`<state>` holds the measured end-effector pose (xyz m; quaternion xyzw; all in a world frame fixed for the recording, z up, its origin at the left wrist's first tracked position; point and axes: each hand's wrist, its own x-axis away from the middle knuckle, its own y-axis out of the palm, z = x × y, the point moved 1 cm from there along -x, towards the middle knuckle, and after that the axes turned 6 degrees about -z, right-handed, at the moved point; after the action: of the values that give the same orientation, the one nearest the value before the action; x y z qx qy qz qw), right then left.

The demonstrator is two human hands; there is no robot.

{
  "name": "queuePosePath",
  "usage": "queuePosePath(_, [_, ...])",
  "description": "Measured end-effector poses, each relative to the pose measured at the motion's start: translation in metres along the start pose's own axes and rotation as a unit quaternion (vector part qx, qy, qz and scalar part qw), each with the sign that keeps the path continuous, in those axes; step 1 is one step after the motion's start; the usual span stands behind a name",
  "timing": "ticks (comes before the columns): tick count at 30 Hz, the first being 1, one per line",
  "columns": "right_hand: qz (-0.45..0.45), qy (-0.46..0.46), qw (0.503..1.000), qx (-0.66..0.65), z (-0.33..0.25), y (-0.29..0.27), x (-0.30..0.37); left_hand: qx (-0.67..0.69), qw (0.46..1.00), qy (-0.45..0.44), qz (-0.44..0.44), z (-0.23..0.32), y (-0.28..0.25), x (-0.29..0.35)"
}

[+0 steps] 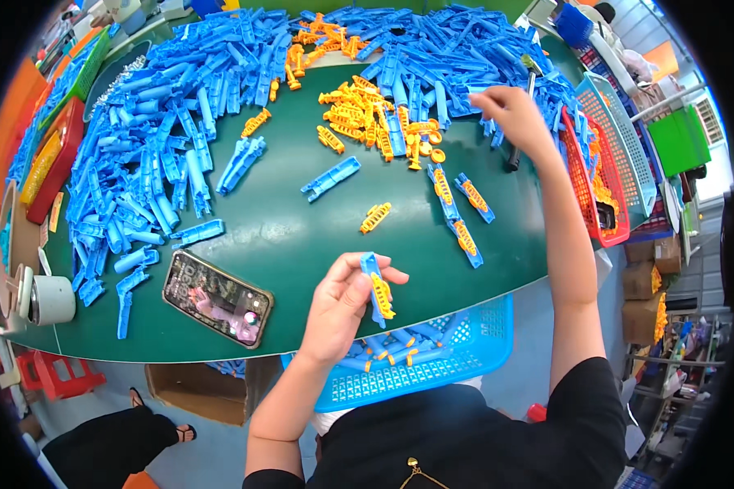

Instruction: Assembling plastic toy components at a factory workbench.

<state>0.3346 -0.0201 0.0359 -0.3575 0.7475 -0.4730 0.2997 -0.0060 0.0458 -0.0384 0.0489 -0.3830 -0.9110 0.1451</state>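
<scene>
In my left hand [340,304], close to the table's front edge, a narrow blue plastic half-shell [375,281] is pinched upright, with an orange ribbed insert [381,297] seated in it. My right hand [510,114] is stretched out over the right end of the blue heap, its fingers drawn together; whatever lies between them is hidden. Several half-shells with orange inserts [465,240] lie on the table between the hands. A lone orange ribbed piece [375,218] and a bare blue half-shell [331,179] rest farther left.
Heaped blue shells [163,122] border the green table [285,236], with orange pieces [359,110] piled mid-table. A phone [218,297] lies front left. A black-handled tool [514,155] is beside my right forearm. A red basket [583,175] stands right; a blue basket [489,334] sits below the edge.
</scene>
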Motion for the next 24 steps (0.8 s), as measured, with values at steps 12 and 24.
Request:
queuePosePath(12, [0.063,0.035,0.996,0.050,-0.031,0.028,0.000,-0.014,0.999,0.035,0.014,-0.002,-0.003,0.002])
queuePosePath(24, [-0.055,-0.005,0.963,-0.264,-0.121,0.045,0.155,0.022,0.982,0.097,0.160,0.001,-0.004,0.036])
